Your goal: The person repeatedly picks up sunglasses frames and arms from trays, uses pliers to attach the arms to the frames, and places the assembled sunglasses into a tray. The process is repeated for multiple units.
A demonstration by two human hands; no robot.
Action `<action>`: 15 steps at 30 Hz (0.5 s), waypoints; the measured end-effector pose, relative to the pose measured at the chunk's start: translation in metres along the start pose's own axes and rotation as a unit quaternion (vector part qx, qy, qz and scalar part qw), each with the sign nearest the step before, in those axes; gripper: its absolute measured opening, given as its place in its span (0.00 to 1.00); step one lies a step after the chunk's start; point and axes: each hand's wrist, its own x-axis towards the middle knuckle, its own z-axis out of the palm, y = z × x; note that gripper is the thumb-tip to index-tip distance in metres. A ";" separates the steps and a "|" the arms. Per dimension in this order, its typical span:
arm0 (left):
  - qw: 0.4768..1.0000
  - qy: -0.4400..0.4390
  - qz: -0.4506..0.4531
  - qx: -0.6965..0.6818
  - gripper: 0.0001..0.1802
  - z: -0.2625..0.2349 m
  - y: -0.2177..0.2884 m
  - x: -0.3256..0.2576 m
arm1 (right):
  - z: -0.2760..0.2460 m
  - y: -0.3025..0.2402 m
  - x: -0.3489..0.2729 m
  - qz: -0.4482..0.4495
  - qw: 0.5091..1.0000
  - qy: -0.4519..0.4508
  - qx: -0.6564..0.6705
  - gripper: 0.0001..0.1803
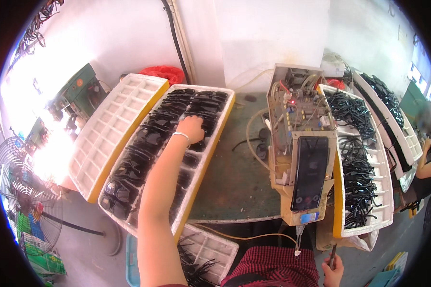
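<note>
Eyewear pieces [153, 136], black and packed in close rows, fill the white tray [207, 145] left of the machine [297, 110], and our left hand [191, 128] reaches down into them, over the tray's side nearer the machine. Its fingers curl among the pieces; we cannot tell whether they pinch one or only touch. Our right hand [334, 272] sits low, in front of the machine and to its right, with fingers closed around a slim dark object [333, 252] that points upward. Beside the machine's left side, a loose black piece [262, 149] lies on the dark table [225, 186]. Farther left of the machine, past the filled tray, we see a second white tray [117, 126] divided into compartments, and a wire-caged fan [28, 191] beyond it. Just right of the machine stands another tray [379, 201] heaped with thin black strips [358, 167]. Lower down, left of the machine's front, a further tray [225, 246] holds similar strips.
</note>
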 end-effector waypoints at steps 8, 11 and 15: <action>0.993 -0.010 -0.115 -0.023 0.28 0.000 -0.008 -0.005 | -0.004 -0.019 -0.008 0.059 0.995 -0.008 0.077 0.20; 0.991 0.012 -0.126 0.036 0.32 0.024 -0.002 -0.006 | 0.002 -0.038 -0.012 0.082 0.986 0.009 0.146 0.19; 0.991 -0.015 -0.136 0.004 0.35 0.011 0.002 -0.007 | 0.000 -0.031 -0.009 0.073 0.988 -0.004 0.135 0.15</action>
